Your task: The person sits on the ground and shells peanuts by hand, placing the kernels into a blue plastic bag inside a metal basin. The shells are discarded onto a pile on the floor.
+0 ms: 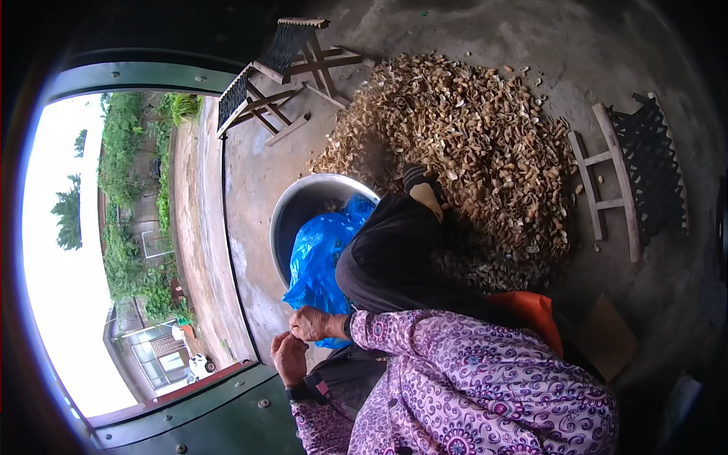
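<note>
Left hand [288, 359] and right hand [309, 324] curl together, contents unclear; the crinkled blue plastic bag [313, 250] looks light, slippery, best gripped by its edge.

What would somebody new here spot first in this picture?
Probably the big heap of tan shells on the floor, in the upper middle. Next, perhaps, the bright blue plastic bag in the metal basin, at the heap's lower left. The purple patterned top fills much of the bottom.
</note>
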`<state>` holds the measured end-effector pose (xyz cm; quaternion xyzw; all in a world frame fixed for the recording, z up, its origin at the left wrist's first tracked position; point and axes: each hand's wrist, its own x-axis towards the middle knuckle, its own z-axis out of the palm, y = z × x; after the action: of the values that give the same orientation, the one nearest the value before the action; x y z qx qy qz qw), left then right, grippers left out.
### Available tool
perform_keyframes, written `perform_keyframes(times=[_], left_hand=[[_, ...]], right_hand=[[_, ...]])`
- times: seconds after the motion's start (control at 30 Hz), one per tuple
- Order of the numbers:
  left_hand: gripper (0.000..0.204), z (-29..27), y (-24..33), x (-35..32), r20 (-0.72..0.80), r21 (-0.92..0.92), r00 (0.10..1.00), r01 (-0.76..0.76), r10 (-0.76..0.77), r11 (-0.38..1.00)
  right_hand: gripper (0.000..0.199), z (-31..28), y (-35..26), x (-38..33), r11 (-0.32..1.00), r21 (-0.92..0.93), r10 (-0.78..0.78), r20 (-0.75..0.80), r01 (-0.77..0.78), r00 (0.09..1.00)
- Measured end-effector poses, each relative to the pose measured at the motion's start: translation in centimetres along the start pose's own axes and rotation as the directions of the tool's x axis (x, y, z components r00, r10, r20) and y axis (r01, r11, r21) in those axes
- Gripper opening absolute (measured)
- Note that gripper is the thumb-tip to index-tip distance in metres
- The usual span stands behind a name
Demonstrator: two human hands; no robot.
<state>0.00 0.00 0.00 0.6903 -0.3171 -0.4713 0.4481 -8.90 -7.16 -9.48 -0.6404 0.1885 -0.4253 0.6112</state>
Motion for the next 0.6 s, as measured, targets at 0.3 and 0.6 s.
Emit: perform_keyframes(times=[0.3, 0.6], left_hand=[[0.007, 0.4, 0.1, -0.2, 0.003, -0.023, 1.000, 0.002, -0.002, 1.000], [0.009, 0.9, -0.3, -0.4, -0.004, -0.045, 1.000, 0.014, -0.014, 0.999]], right_hand=[[0.019, 0.3, 0.1, 0.1, 0.912, -0.353, -0.171, 0.138, 0.210, 0.976], [0.020, -0.3, -0.6, -0.5, 0.967, -0.255, 0.005, 0.105, 0.022, 0.994]])
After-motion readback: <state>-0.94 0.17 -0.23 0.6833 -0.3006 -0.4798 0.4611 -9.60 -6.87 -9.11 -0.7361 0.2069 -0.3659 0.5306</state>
